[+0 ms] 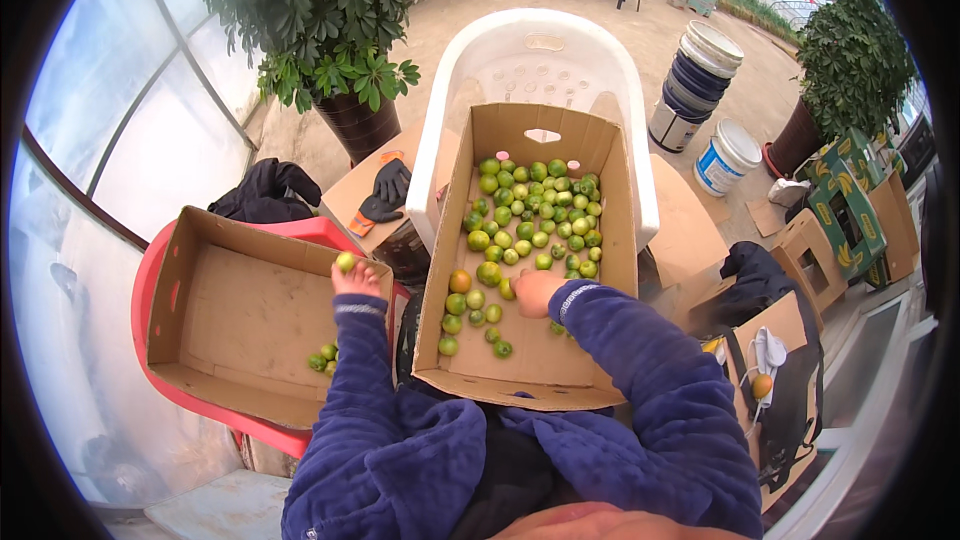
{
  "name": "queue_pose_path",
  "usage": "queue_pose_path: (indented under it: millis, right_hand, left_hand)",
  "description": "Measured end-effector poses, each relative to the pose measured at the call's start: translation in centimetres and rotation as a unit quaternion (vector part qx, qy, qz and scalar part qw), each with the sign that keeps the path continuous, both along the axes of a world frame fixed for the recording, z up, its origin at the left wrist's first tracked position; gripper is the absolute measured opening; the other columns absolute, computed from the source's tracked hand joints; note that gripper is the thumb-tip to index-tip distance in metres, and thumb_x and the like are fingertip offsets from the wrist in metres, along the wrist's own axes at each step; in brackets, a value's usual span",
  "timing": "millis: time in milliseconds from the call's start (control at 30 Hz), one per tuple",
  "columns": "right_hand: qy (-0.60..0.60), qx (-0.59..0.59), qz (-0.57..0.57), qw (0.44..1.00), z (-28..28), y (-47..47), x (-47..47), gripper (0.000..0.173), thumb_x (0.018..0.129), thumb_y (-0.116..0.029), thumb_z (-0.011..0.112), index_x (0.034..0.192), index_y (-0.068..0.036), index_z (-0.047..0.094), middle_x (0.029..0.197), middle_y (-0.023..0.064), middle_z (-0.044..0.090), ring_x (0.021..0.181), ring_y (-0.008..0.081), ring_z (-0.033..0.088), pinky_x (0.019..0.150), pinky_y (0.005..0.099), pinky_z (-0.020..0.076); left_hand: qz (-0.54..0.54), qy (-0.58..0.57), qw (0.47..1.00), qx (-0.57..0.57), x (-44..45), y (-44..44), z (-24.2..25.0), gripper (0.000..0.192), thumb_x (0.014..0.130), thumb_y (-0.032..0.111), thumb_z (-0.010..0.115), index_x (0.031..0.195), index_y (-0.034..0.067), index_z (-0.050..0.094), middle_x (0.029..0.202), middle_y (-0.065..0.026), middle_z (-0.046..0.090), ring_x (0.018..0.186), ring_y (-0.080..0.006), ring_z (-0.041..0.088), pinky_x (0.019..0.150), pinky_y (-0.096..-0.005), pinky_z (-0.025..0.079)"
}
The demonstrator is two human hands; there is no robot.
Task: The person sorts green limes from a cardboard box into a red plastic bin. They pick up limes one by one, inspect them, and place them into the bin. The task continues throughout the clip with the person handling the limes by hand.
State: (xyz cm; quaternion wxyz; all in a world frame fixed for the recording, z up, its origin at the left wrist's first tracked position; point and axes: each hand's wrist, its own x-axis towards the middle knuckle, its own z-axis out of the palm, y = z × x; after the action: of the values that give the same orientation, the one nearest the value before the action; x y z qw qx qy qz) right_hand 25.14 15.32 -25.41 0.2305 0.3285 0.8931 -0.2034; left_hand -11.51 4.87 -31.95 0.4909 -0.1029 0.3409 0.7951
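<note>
My left hand (pixel 358 281) is over the right rim of a shallow cardboard box (pixel 240 307), with a yellow-green tomato (pixel 346 262) at its fingertips. A few green tomatoes (pixel 318 362) lie in that box's near right corner, partly hidden by my sleeve. In front of me a deeper cardboard box (pixel 525 379) holds many green tomatoes (pixel 525 230) and one orange-red tomato (pixel 460 281). Inside it, my right hand (pixel 538 292) has curled fingers against a small green tomato (pixel 508 288); whether they grip it is hidden.
The deeper box rests on a white plastic chair (pixel 457 60), the shallow one on a red plastic chair (pixel 146 300). Black-and-orange gloves (pixel 382 195) lie on a carton between them. Stacked buckets (pixel 694 86), a potted plant (pixel 356 116) and banana cartons (pixel 847 202) stand around.
</note>
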Motion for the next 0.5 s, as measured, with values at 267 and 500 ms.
queue_pose_path:
  millis: [267,500]
  right_hand:
    - [-0.008,0.027,0.006,1.0,-1.8,-0.9,0.0,0.035,0.082,-0.016,0.058,0.109,0.003,0.071,0.132,0.0265,0.057,0.105,0.0382,0.066,0.092,0.0439,0.0539]
    - [-0.017,0.039,-0.023,0.999,-3.6,1.2,1.3,0.036,0.081,-0.015,0.059,0.109,0.004,0.072,0.137,0.0297,0.054,0.103,0.0374,0.068,0.09,0.0424,0.055]
  left_hand:
    - [0.181,-0.016,0.97,-0.163,-10.6,-10.1,-13.6,0.056,0.094,0.065,0.049,0.109,0.012,0.057,0.093,0.0014,0.062,0.074,-0.0165,0.056,0.062,-0.0307,0.051]
    - [0.087,0.066,0.987,-0.118,-8.3,-4.2,-10.3,0.045,0.098,0.047,0.049,0.123,0.01,0.057,0.108,-0.0062,0.062,0.084,-0.0208,0.058,0.068,-0.0359,0.05]
